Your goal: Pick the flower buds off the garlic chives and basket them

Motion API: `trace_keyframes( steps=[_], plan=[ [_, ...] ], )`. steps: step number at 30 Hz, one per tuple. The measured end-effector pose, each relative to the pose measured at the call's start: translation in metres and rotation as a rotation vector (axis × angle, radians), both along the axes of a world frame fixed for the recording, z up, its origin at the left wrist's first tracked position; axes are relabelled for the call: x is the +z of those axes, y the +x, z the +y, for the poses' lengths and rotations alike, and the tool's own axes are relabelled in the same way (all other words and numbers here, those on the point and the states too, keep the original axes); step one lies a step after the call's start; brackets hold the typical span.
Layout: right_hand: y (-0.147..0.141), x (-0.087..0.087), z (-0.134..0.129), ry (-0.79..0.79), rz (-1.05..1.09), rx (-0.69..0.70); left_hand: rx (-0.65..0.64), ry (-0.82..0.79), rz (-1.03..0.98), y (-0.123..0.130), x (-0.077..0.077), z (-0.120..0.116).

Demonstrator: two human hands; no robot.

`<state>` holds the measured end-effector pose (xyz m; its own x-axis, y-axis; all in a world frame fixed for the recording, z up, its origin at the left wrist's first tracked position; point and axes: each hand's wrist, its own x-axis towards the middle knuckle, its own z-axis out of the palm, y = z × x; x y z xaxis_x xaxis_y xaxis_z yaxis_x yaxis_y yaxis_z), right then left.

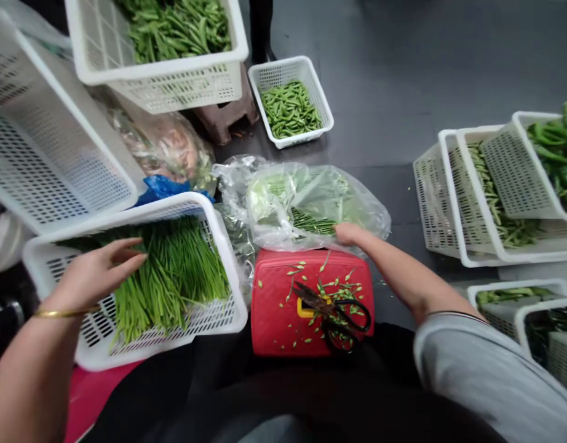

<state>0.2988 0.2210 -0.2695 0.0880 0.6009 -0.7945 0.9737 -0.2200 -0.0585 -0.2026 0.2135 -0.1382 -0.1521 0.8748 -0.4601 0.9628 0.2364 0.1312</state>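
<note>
Floor (pixel 403 80): dark grey, carrying everything in view; white perforated baskets are standing all round.

Large empty basket (pixel 48 141) is leaning tilted at far left. Behind it, a big basket of green pods (pixel 173 55) is sitting on a brown stool (pixel 228 114); a small basket of cut green pieces (pixel 290 101) is resting on the floor just beside the stool. Nested baskets of greens (pixel 495 197) are stacked at the right.

Stem basket (pixel 140 283): tilted toward the person, holding long thin green stems (pixel 173 271) lying roughly parallel. The left hand (pixel 99 274), open with fingers stretched, is resting flat on the stems near the basket's left wall; it is gripping nothing. A gold bangle (pixel 64 312) is sitting at the wrist.

Plastic bag (pixel 311 206): clear, crumpled, lying on the floor just behind the red stool (pixel 311 301), with more stems inside. The right hand (pixel 348 234) is touching the bag's near edge; whether the fingers are pinching the film, cannot tell.

Scissors (pixel 332 311) are lying untouched on the red stool among green trimmings.

Handling judgement: the stems are looking light, flexible and easily bruised or snapped; best gathered as a bunch around the middle, loosely. The bag film is looking slippery and limp; take it at the open edge.
</note>
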Motion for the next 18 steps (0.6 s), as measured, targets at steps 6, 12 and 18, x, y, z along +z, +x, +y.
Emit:
trace_keyframes(
  steps=[6, 12, 18],
  plan=[
    [0.039, -0.027, 0.062, 0.354, 0.071, -0.193, -0.795, -0.075, -0.615, 0.241, 0.0, 0.039],
    [0.063, -0.036, 0.045, 0.584, 0.292, -0.047, -0.849, -0.438, -0.038, 0.363, -0.125, 0.067],
    [0.035, -0.076, 0.016, 0.387, 0.267, 0.358, -0.804, -0.208, 0.197, 0.324, -0.139, 0.096]
  ],
)
